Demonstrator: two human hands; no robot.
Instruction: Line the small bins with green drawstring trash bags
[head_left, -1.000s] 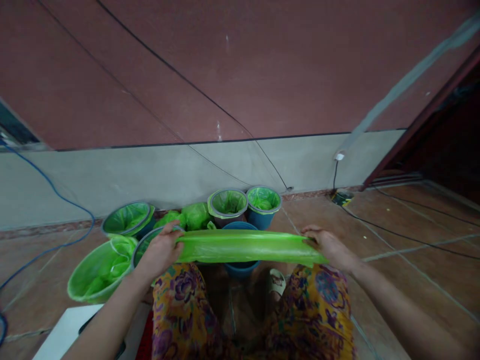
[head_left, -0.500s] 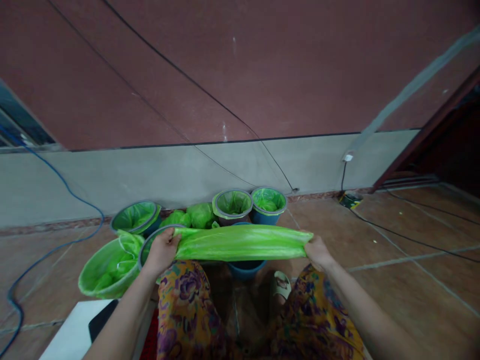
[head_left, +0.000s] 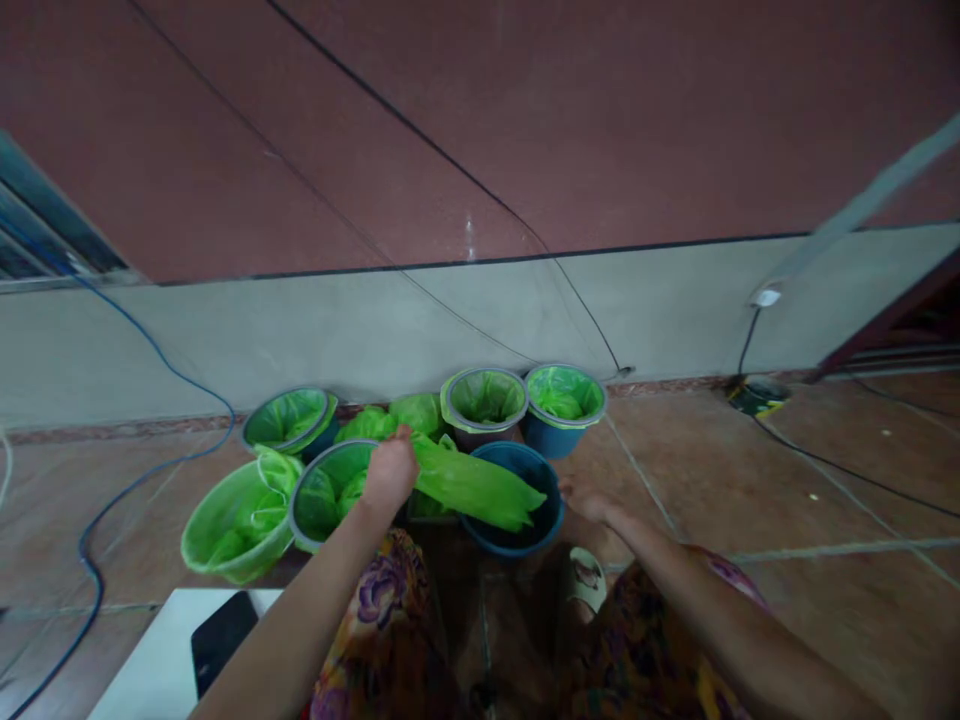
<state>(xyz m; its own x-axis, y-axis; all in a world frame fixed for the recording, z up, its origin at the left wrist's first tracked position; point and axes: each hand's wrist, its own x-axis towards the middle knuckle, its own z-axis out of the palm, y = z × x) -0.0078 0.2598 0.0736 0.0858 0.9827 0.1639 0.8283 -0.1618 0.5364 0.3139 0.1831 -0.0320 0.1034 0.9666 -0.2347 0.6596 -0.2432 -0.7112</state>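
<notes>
A bright green plastic bag (head_left: 480, 485) stretches from my left hand (head_left: 393, 468), whose fingers are closed on one end of it. Its loose end hangs over the mouth of a blue bucket (head_left: 551, 530) that has no liner. At the right side of that bucket is my right hand (head_left: 589, 498), with fingers curled at the rim; the exact grip is small and partly hidden. Just left of my left hand stands a grey-rimmed bucket (head_left: 300, 510) lined with green plastic.
Along the wall stand more green-lined buckets (head_left: 566, 440), with green bundles (head_left: 416, 412) between them. A pale green basket (head_left: 199, 540) sits at left. Near my left arm, a phone (head_left: 221, 640) lies on a white surface (head_left: 150, 660). A blue hose (head_left: 161, 465) and a can (head_left: 757, 395) are on the floor.
My right hand has let go of the bag's right end and moved to the blue bucket's rim. The bag, stretched between both hands before, now hangs from my left hand. The view has shifted slightly left.
</notes>
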